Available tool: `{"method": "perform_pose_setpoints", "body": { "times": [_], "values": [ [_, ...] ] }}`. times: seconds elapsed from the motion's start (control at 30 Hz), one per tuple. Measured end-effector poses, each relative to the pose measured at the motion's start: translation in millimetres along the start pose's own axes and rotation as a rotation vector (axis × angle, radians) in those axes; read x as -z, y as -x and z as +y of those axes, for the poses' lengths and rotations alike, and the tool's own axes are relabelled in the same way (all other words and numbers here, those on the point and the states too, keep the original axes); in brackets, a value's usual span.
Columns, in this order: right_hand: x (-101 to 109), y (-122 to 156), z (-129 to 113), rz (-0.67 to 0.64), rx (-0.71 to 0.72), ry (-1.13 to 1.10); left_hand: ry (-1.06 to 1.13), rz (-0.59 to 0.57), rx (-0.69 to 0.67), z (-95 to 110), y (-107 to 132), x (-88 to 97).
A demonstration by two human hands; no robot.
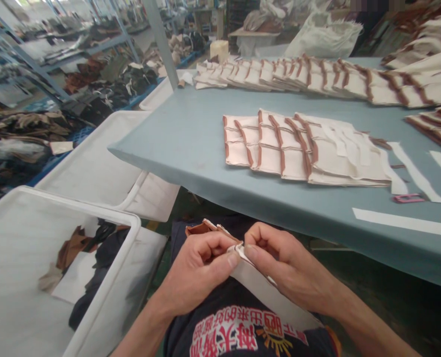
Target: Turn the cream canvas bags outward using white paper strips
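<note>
My left hand (pixel 201 265) and my right hand (pixel 283 260) meet above my lap, both pinching the edge of a white and brown fabric piece (pixel 255 285). Its brown part (pixel 198 229) sticks up behind my left fingers, while the white part runs down to the right under my right hand. Thumbs and forefingers of both hands press close together at the seam. Beyond them, on the blue-green table (pixel 168 134), lies an overlapping row of cream fabric pieces with brown edges (pixel 268 144). White strips (pixel 417 173) and a small pink tool (pixel 408 198) lie to its right.
A long row of similar cream pieces (pixel 298 74) lies along the table's far side. White plastic bins (pixel 131 223) stand at the left, the nearest with dark and brown scraps (pixel 75 248) inside. A metal post (pixel 161 44) rises at the table's far left corner.
</note>
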State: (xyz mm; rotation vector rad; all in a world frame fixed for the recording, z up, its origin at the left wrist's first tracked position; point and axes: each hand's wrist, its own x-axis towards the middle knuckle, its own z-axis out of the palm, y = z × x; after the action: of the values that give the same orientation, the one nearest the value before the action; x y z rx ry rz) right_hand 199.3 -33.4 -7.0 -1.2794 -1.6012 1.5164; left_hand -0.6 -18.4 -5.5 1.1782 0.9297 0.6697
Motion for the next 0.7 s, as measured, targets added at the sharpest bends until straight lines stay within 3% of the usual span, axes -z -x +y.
{"method": "perform_pose_setpoints", "body": {
  "times": [0.3,0.5,0.7],
  "values": [
    [3.0,2.2,-4.0,0.036,0.011,-0.012,0.001,-0.059,-0.065,-1.2,-1.5,3.1],
    [8.1,5.1,-5.1,0.141,0.173,0.207,-0.042,-0.02,-0.113,3.7,-5.0,2.5],
    [22.4,0.3,-17.8,0.082,0.315,0.467,-0.2,0.043,-0.127,9.1,-5.7,-3.9]
  ]
}}
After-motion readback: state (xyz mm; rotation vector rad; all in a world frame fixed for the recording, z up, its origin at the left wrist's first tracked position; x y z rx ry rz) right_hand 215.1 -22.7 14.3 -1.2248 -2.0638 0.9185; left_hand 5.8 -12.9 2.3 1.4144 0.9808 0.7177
